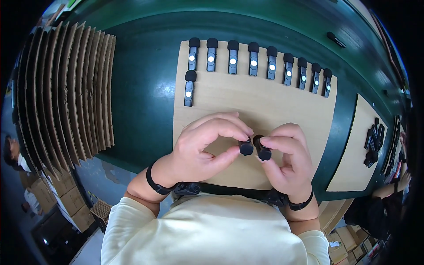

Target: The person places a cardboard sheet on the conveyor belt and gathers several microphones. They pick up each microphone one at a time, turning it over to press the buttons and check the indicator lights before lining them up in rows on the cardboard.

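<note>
Over the cardboard sheet, my left hand pinches a small clip-on microphone between thumb and fingers, its dark end facing me. Close beside it, my right hand grips a second clip-on microphone the same way. Fingers partly cover both bodies; whether the two touch is hard to tell. Along the sheet's far edge lies a row of several black microphones with foam caps and a white round spot each. One more microphone lies below the row's left end.
A tall row of upright cardboard sheets stands on the green table at left. To the right, another cardboard sheet bears a pile of black microphones. A lone black piece lies far right. A co-worker's arm shows at the right edge.
</note>
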Tool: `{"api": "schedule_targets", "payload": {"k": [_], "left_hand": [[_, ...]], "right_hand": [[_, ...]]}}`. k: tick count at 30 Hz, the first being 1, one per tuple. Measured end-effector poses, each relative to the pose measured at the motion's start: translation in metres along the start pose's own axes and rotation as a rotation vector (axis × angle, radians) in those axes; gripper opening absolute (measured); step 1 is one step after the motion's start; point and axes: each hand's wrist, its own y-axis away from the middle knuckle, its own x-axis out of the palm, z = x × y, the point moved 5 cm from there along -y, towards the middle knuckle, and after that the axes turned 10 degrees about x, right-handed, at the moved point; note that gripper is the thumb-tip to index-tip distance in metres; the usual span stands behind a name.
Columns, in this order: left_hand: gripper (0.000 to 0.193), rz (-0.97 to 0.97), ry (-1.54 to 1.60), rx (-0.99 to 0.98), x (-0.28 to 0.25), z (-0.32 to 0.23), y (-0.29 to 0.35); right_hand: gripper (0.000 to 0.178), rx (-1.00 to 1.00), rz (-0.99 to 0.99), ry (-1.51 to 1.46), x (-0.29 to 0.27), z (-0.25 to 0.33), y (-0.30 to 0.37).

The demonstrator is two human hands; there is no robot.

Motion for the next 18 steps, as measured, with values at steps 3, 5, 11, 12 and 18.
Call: {"api": "schedule_targets", "payload": {"k": [3, 5, 11, 12, 18], "left_hand": [[0.024, 0.005, 0.017, 0.002, 0.0021, 0.0006, 0.0004], [0.023, 0.012, 0.018, 0.01, 0.0029, 0.001, 0.0007], [0.024, 0.021, 0.007, 0.016, 0.0034, 0.0014, -0.0001], [0.023, 0.024, 0.005, 0.022, 0.0036, 0.0013, -0.0005], [0.024, 0.024, -0.016, 0.064, 0.004, -0.0002, -0.0012]], "right_hand": [[0.039, -0.013, -0.05, -0.12, 0.0047, -0.0059, 0.0027], [0.039, -0.017, -0.049, -0.121, 0.0058, -0.006, 0.0026], [0.034, -0.065, 0.015, -0.075, 0.0068, -0.0066, 0.0019], [0.034, -0.065, 0.015, -0.075, 0.0064, -0.0069, 0.0018], [0.034, -0.063, 0.019, -0.073, 0.0064, -0.0074, 0.0018]]}}
